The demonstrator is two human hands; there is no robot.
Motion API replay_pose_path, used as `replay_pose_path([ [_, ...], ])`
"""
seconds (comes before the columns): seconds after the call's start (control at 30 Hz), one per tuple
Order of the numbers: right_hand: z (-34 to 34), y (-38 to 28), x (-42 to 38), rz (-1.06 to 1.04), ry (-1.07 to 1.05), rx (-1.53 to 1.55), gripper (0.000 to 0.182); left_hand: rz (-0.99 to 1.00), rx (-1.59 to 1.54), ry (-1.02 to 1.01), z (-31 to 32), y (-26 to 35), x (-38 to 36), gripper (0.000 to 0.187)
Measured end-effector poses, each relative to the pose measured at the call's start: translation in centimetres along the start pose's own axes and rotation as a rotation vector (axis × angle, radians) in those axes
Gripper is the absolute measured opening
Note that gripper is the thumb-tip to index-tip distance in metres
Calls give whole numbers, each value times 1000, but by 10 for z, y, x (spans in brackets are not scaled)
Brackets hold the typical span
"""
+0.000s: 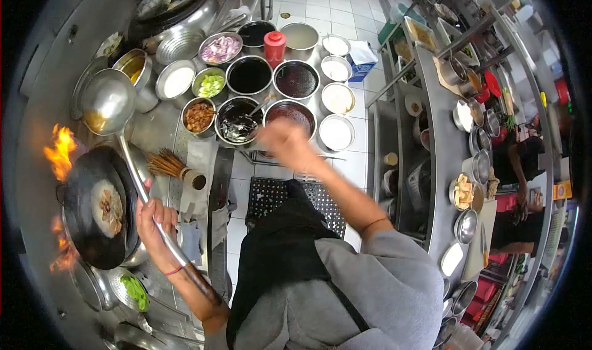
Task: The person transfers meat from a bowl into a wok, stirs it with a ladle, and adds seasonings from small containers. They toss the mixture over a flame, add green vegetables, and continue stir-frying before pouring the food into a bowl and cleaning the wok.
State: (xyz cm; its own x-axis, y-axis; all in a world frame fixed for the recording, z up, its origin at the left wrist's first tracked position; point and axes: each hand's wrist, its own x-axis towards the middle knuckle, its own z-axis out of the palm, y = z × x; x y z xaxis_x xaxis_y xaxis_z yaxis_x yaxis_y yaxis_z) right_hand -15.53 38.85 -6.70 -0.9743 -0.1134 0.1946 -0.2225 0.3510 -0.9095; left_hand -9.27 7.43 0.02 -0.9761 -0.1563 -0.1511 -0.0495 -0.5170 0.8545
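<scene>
My left hand (pixel 157 220) is wrapped round the long handle of a metal ladle (pixel 110 97). The ladle's wide bowl is raised past the far side of a black wok (pixel 80 239), with a little yellowish liquid in it. Pale food with brown bits (pixel 109 208) lies in the wok, and flames (pixel 60 153) rise around its left side. Over the front bowls hovers my right hand (pixel 287 143), smeared by motion, so its fingers do not show clearly. Beneath or beside it are a bowl of dark red sauce (pixel 290 113) and a bowl of black sauce with spoons (pixel 237 121).
Around them stand chopped onion (pixel 221 48), green pieces (pixel 211 85), a red bottle (pixel 275 47) and white powders (pixel 337 132). A bamboo brush (pixel 169 164) lies beside the wok. To the right runs a steel counter (pixel 441 165) with bowls; another person's arm (pixel 518 171) is beyond it.
</scene>
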Motion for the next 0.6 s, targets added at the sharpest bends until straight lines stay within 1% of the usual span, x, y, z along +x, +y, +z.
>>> replay_pose_path([
  [0.03,-37,25,16,-40,148,-83,19,-5,10,-3,5,-2,-4,40],
  [0.07,-67,54,38,-35,349,-186,18,-53,-8,-32,10,-4,-8,42],
  [0.1,-102,65,58,53,423,-238,20,-101,-27,-58,15,-6,-12,45],
  [0.13,-134,87,82,88,493,-428,21,-132,-35,-75,24,-11,-16,45],
  [0.17,-157,107,107,136,572,-472,20,-135,-26,-70,32,-17,-19,45],
  [0.23,-191,149,155,191,599,-543,23,-184,-39,-110,46,-30,-26,45],
  [0.27,-197,173,175,197,597,-535,23,-201,-32,-87,57,-34,-29,47],
  [0.3,-198,196,192,266,573,-579,27,-203,-26,-81,64,-37,-30,47],
  [0.33,-199,220,210,331,546,-624,31,-234,-15,-106,71,-41,-31,48],
  [0.37,-199,243,225,332,538,-620,31,-267,-4,-128,76,-45,-33,49],
  [0.4,-197,266,236,417,500,-624,33,-283,-9,-100,81,-50,-34,50],
  [0.43,-194,275,242,503,460,-625,36,-285,-4,-88,86,-53,-36,50],
  [0.47,-197,284,245,510,382,-597,37,-298,29,-91,91,-54,-38,50],
  [0.5,-200,280,241,516,370,-591,37,-311,61,-93,95,-55,-40,49],
  [0.57,-210,248,217,359,287,-524,36,-323,79,-83,100,-59,-43,49],
  [0.6,-217,222,197,310,262,-485,36,-333,78,-93,100,-61,-44,49],
])
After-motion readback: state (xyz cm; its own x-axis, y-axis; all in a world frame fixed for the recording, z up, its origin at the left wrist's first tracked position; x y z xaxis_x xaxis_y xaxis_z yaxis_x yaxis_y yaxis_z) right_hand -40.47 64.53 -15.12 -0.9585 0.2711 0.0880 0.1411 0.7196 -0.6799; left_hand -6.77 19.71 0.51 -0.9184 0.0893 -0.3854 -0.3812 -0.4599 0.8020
